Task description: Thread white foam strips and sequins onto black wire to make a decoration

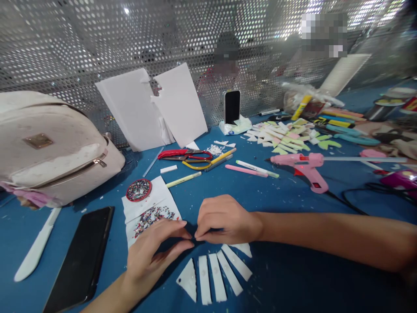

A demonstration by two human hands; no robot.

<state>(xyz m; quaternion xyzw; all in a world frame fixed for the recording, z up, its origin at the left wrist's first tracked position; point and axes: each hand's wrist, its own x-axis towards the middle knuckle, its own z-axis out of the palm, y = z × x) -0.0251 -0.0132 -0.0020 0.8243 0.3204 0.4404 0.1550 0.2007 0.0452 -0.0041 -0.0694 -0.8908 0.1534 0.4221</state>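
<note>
My left hand curves in from the lower left, its thumb and fingertips closed in a pinch. Its tips meet those of my right hand, which also pinches. Whatever lies between them is too small to make out. Just below, several white strips fan out on the blue table, some with clear shiny spots. A white triangular piece at their left has a dark dot and a dark glittery edge. Behind my left hand, loose shiny sequins lie on white paper, beside a red-rimmed round lid full of them.
A pink glue gun with its cord lies at right, near a pile of cut foam pieces. Red-handled scissors and markers lie beyond my hands. A black phone, white knife and backpack occupy the left.
</note>
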